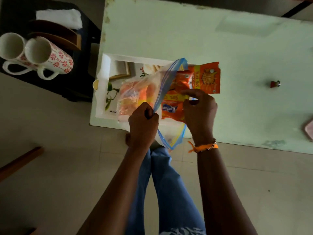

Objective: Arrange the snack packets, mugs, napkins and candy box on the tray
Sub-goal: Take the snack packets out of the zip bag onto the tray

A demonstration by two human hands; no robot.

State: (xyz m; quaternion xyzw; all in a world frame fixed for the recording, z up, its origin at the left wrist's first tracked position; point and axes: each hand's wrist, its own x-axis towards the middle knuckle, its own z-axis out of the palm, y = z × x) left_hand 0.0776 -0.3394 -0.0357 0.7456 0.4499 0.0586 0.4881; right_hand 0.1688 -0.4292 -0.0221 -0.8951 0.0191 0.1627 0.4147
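A clear zip bag (135, 92) with a blue and yellow seal lies over the white tray (105, 65) on the pale green table (237, 56). My left hand (144, 121) is clenched on the bag's open rim. My right hand (199, 109) pinches a strip of orange snack packets (199, 77) at the bag's mouth; more packets show through the plastic. Two white mugs (35, 53) with red flower print stand on a dark stool at the left, beside a stack of white napkins (59, 16) and a brown wooden holder (55, 36). I see no candy box.
A small red object (274, 83) lies on the table to the right. Something pink (308, 129) pokes in at the right edge. My legs in blue jeans (166, 184) stand close to the table's front edge. A wooden bar (18, 161) crosses the floor at left.
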